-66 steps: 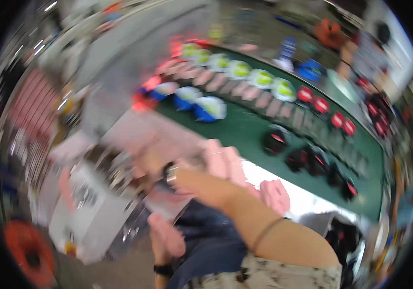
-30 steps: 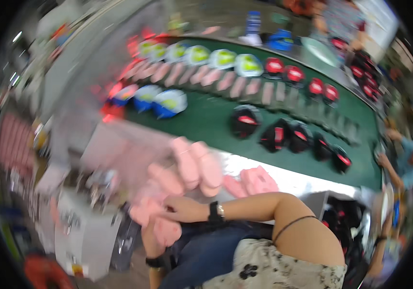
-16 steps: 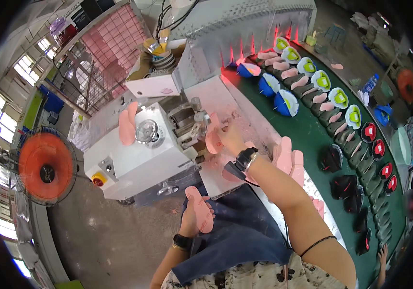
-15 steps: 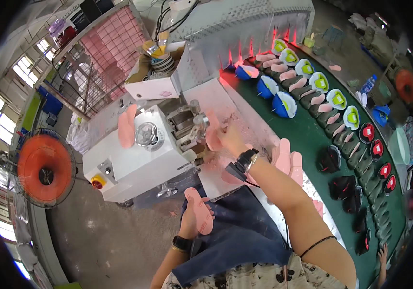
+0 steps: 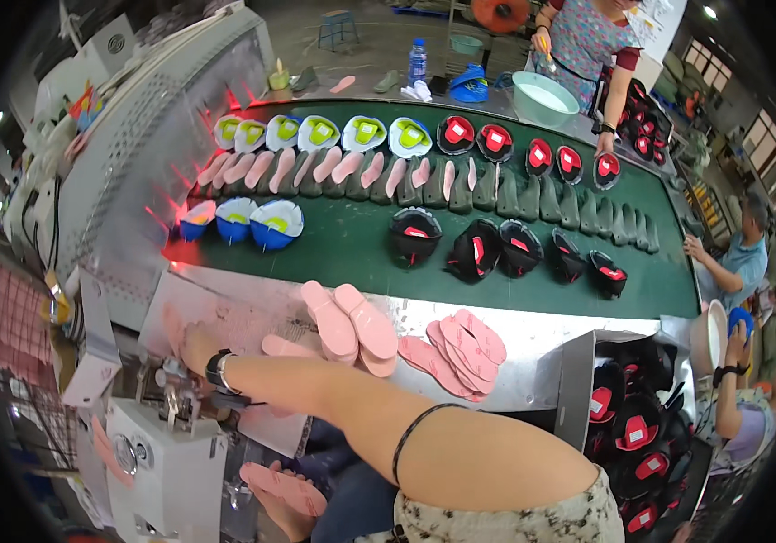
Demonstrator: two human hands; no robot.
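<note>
My left hand (image 5: 290, 519), low in the view, is closed around a pink insole (image 5: 286, 490) with faint markings on its face. My right hand (image 5: 193, 350) is at the rollers of a white machine (image 5: 166, 452), smeared by motion. A blurred pink insole (image 5: 173, 323) shows at its fingers, partly hidden. Under and beyond my right forearm, a pile of plain pink insoles (image 5: 365, 326) lies on the metal ledge (image 5: 533, 348). To its right rests a second pile of pink insoles (image 5: 460, 353) with printed faces.
A green conveyor (image 5: 342, 262) carries dark shoe lasts (image 5: 546, 199), many topped with pink insoles, between rows of blue-white uppers (image 5: 277, 223) and black-red uppers (image 5: 415, 235). A box of black uppers (image 5: 637, 425) stands at right. Across the belt, a co-worker's hand (image 5: 605, 140) touches an upper.
My view has swung right, bringing the conveyor, the box and co-workers into sight. My right hand remains at the machine's rollers, and my left still holds its insole.
</note>
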